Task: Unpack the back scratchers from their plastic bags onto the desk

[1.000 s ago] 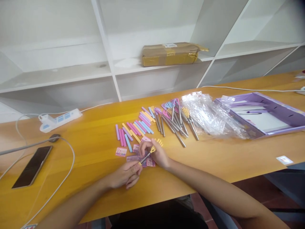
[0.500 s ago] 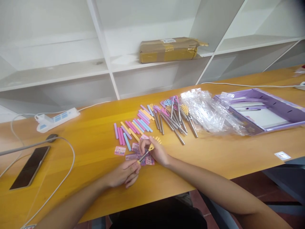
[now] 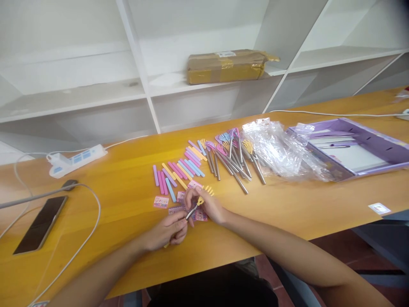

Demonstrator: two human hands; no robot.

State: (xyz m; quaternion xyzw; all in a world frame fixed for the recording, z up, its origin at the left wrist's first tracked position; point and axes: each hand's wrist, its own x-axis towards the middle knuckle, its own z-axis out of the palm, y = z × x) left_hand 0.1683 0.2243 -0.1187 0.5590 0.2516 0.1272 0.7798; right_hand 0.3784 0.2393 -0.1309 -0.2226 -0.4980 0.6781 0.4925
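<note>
A yellow hand-shaped scratcher head on a metal rod [image 3: 200, 200] is held between both hands. My right hand [image 3: 209, 205] is closed around it just below the yellow fingers. My left hand [image 3: 171, 230] is wrapped round the lower rod, and a bit of yellow shows beneath it. Small printed cards [image 3: 160, 202] lie beside and under my hands. Beyond them are several pastel tubes [image 3: 162, 182] in pink, purple, blue and yellow. Several scratchers with metal rods [image 3: 238, 181] and coloured hand heads are piled to the right of the tubes.
Clear plastic bags [image 3: 277, 149] lie beside a purple open box [image 3: 377, 140] at the right. A phone [image 3: 40, 225], a power strip [image 3: 78, 160] and cables are at the left. A taped carton [image 3: 226, 67] sits on the white shelf behind.
The scratcher has shifted slightly down and left in my right hand. A yellow end now shows below my left hand, and less of the yellow shows at its upper side.
</note>
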